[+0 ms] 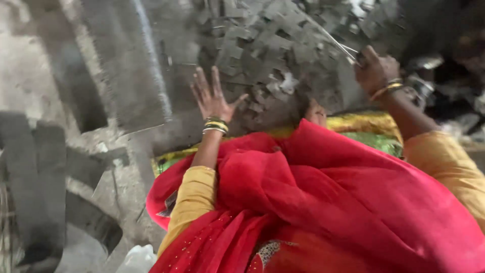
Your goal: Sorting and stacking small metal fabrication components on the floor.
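Note:
My left hand (212, 97) is open with fingers spread, palm down at the near edge of a heap of small grey notched flat pieces (268, 45). It holds nothing. My right hand (376, 68) is closed around a thin pale rod or wire (333, 41) that slants up and left across the heap. Both wrists carry yellow and green bangles, and both sleeves are mustard yellow. The picture is blurred, so I cannot tell whether the left palm touches the pieces.
A red cloth (328, 202) covers my lap at the bottom, and a bare foot (316, 112) shows at its upper edge. Long grey strips (126, 60) and dark curved bands (35, 172) lie on the dusty floor at left. A white bag (136, 259) sits at bottom left.

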